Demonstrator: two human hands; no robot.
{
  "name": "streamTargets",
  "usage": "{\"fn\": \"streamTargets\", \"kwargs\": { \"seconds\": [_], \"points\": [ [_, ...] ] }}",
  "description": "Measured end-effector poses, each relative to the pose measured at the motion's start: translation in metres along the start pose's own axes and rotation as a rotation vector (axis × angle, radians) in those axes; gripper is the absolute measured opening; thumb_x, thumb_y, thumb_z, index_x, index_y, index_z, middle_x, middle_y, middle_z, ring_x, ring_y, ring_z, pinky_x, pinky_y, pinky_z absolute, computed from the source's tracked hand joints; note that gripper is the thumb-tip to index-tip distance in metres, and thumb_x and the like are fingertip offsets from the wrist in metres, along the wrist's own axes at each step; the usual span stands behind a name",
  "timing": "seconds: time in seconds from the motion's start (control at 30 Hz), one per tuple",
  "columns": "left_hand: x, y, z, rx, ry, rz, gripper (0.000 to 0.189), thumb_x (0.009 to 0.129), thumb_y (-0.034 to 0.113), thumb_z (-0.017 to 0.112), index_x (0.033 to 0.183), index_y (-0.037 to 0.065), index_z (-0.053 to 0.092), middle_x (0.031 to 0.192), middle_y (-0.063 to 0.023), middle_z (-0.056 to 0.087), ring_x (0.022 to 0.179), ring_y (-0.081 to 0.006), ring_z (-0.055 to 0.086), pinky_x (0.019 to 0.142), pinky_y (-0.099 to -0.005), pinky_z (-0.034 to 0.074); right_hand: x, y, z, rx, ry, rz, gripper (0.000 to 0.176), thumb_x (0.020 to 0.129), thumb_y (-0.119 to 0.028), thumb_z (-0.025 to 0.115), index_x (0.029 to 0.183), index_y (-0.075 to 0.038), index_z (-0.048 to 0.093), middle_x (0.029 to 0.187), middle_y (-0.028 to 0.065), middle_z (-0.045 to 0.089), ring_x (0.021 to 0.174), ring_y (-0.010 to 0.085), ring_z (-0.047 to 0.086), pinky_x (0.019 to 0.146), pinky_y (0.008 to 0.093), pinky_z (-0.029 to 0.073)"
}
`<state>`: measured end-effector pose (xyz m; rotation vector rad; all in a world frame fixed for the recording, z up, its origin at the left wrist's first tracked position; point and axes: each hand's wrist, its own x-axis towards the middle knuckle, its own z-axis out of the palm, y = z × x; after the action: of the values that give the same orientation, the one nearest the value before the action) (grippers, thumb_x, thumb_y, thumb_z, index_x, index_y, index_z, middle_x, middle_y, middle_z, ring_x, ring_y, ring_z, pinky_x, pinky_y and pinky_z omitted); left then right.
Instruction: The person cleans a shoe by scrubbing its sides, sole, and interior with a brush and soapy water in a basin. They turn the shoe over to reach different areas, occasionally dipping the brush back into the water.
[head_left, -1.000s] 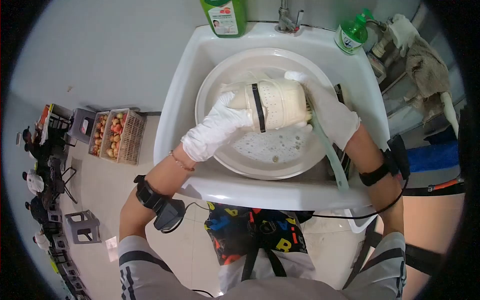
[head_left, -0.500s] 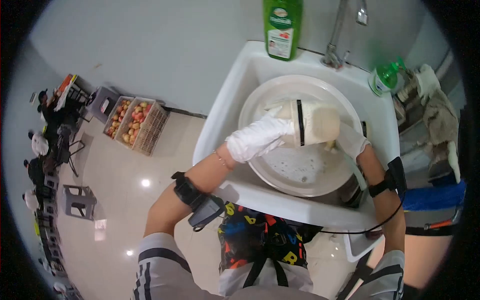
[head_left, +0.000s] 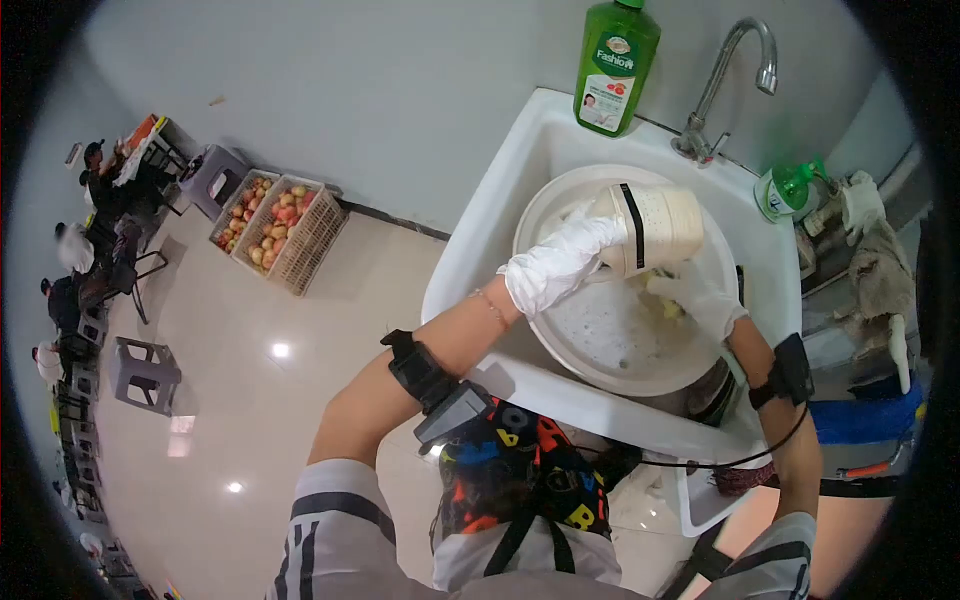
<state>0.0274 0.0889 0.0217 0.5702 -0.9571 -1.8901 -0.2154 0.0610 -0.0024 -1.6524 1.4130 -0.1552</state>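
Note:
A cream container with a black band (head_left: 660, 228) lies on its side over the white basin (head_left: 540, 345). My left hand (head_left: 565, 262), in a white glove, grips it from its left end; part of the fingers is hidden behind it. Just below the container, my gloved right hand (head_left: 708, 302) has its fingers closed around a small yellowish piece (head_left: 668, 303), perhaps a sponge, which is only partly visible. Cloudy water with bubbles (head_left: 610, 335) is in the basin. The basin rests inside a white sink (head_left: 480, 215).
A large green bottle (head_left: 617, 70) and a chrome faucet (head_left: 700, 125) stand on the sink's back ledge, with a green pump bottle (head_left: 785, 190) at the right corner. Gloves and cloths (head_left: 875, 245) hang at right. Fruit crates (head_left: 300, 250), a stool (head_left: 145, 375) and seated people are at left.
My right hand has moved from the container's right end to below it, with the yellowish piece now showing more. The container is slightly more tilted. The view has shifted.

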Motion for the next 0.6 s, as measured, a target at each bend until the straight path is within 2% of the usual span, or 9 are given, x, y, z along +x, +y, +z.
{"fn": "streamTargets", "kwargs": {
  "seconds": [0.03,0.1,0.13,0.2,0.23,0.3,0.43,0.5,0.6],
  "points": [
    [0.000,0.000,0.001,0.009,-0.023,0.025,0.042,0.088,0.021,0.061,0.125,0.007,0.049,0.110,-0.0039,0.060,0.098,-0.0132,0.058,0.081,-0.0299,0.050,-0.017,-0.014,-0.004,-0.006,0.005,0.002,0.033,0.085,-0.022,0.059,0.112,-0.004,0.058,0.082,0.0091,0.060,0.075,0.0170,0.060,0.068,0.0308,0.050],
    [0.002,-0.002,-0.002,0.031,-0.020,-0.032,0.046,0.087,0.021,0.061,0.129,0.007,0.044,0.112,-0.0046,0.059,0.100,-0.0142,0.057,0.081,-0.0305,0.051,-0.047,-0.031,-0.003,0.082,0.331,-0.037,0.031,0.089,-0.024,0.058,0.112,-0.003,0.057,0.077,0.0040,0.055,0.065,0.0131,0.056,0.056,0.0280,0.046],
    [0.002,-0.003,-0.003,0.058,-0.016,-0.093,0.051,0.087,0.021,0.061,0.132,0.007,0.040,0.115,-0.0053,0.057,0.102,-0.0152,0.057,0.081,-0.0311,0.051,-0.052,-0.024,-0.003,0.083,0.327,-0.033,0.031,0.089,-0.024,0.058,0.112,-0.003,0.057,0.077,0.0040,0.055,0.065,0.0131,0.056,0.056,0.0280,0.046],
    [-0.001,0.002,0.000,0.127,0.009,-0.131,0.054,0.087,0.020,0.061,0.134,0.007,0.037,0.116,-0.0053,0.057,0.103,-0.0155,0.056,0.082,-0.0317,0.051,-0.059,-0.012,-0.012,0.432,0.325,-0.136,0.032,0.090,-0.023,0.057,0.113,-0.001,0.056,0.085,0.0025,0.058,0.071,0.0125,0.056,0.062,0.0277,0.047],
    [-0.002,0.003,0.001,0.195,0.035,-0.171,0.058,0.087,0.020,0.061,0.136,0.007,0.034,0.116,-0.0053,0.056,0.104,-0.0159,0.056,0.082,-0.0323,0.051,-0.062,-0.012,-0.017,0.432,0.325,-0.137,0.032,0.090,-0.023,0.057,0.113,-0.001,0.056,0.085,0.0025,0.058,0.071,0.0125,0.056,0.062,0.0277,0.047],
    [-0.001,-0.003,-0.003,0.259,-0.004,-0.126,0.056,0.087,0.020,0.061,0.135,0.008,0.036,0.117,-0.0052,0.056,0.105,-0.0156,0.056,0.083,-0.0320,0.051,-0.071,-0.016,-0.026,0.460,0.217,-0.040,0.030,0.091,-0.016,0.055,0.114,0.003,0.054,0.103,0.0122,0.061,0.090,0.0181,0.059,0.079,0.0289,0.046],
    [0.003,-0.013,0.001,0.300,-0.130,-0.031,0.048,0.086,0.018,0.061,0.130,0.009,0.046,0.116,-0.0039,0.057,0.104,-0.0147,0.055,0.086,-0.0308,0.049,-0.072,-0.008,-0.029,0.472,0.257,-0.041,0.039,0.092,-0.014,0.054,0.124,0.008,0.049,0.116,0.0133,0.059,0.104,0.0191,0.057,0.090,0.0272,0.043],
    [-0.003,-0.009,0.008,0.339,-0.137,-0.048,0.045,0.086,0.018,0.061,0.128,0.008,0.049,0.115,-0.0033,0.058,0.103,-0.0145,0.055,0.088,-0.0305,0.048,-0.076,-0.019,-0.027,0.408,0.351,-0.303,0.044,0.093,-0.015,0.053,0.130,0.007,0.047,0.120,0.0080,0.057,0.107,0.0120,0.052,0.093,0.0251,0.040],
    [-0.010,-0.002,0.017,0.290,-0.194,-0.075,0.040,0.086,0.016,0.059,0.125,0.008,0.052,0.112,-0.0028,0.059,0.102,-0.0139,0.055,0.089,-0.0297,0.046,-0.079,-0.032,-0.032,0.333,0.409,-0.317,0.044,0.094,-0.014,0.052,0.132,0.007,0.045,0.124,0.0080,0.056,0.108,0.0103,0.051,0.095,0.0242,0.039]
  ]
}}
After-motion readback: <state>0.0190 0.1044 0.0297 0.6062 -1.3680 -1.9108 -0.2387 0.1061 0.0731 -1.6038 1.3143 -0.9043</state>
